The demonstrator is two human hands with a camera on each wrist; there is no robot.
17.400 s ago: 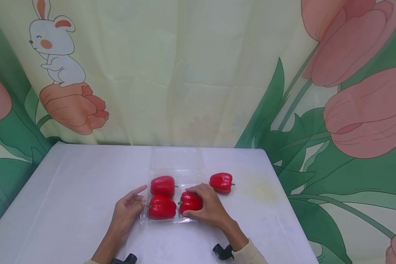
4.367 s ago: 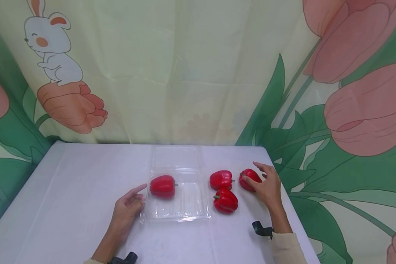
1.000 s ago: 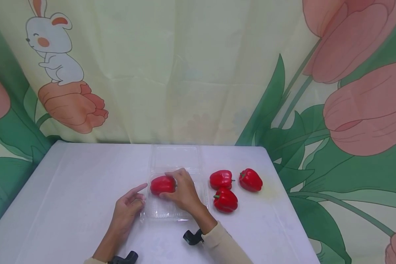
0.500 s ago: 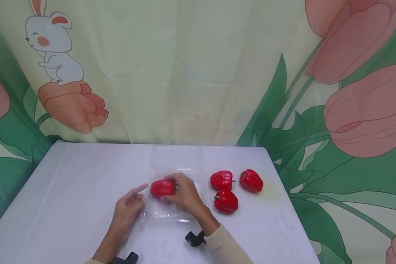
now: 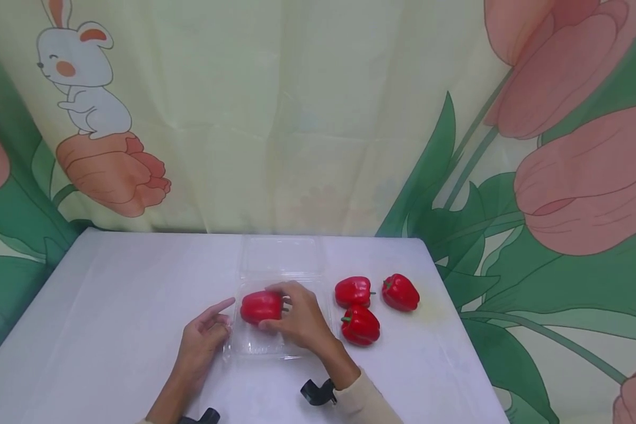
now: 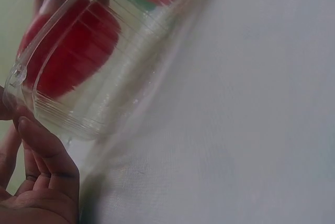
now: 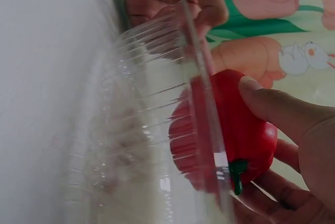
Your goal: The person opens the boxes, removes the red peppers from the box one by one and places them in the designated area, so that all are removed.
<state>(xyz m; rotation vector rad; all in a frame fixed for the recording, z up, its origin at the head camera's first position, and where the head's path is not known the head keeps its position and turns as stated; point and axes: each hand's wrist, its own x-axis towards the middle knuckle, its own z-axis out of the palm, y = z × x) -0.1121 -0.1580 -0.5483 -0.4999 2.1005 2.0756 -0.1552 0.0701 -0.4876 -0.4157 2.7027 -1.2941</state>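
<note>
A clear plastic container point(image 5: 259, 348) lies with its lid folded back on the white table. My left hand point(image 5: 204, 341) pinches its left rim between thumb and fingers, which the left wrist view shows close up. Inside, on the left, a red bell pepper point(image 5: 259, 307) lies on its side, its green stem pointing right. My right hand point(image 5: 302, 315) grips this pepper at its stem end, thumb point(image 7: 272, 106) on one side and fingers on the other. Whether the pepper is lifted off the container floor, I cannot tell.
Right of the container sit three more red bell peppers: one at the back point(image 5: 353, 291), one nearer me point(image 5: 360, 325) and one farther right point(image 5: 400, 292). Behind the table hangs a printed curtain point(image 5: 233, 118) with a rabbit and tulips.
Two bell peppers have left the container for the table at right. My right hand then came back to the remaining pepper, gripped it and shifted it slightly toward me. The left hand stayed put.
</note>
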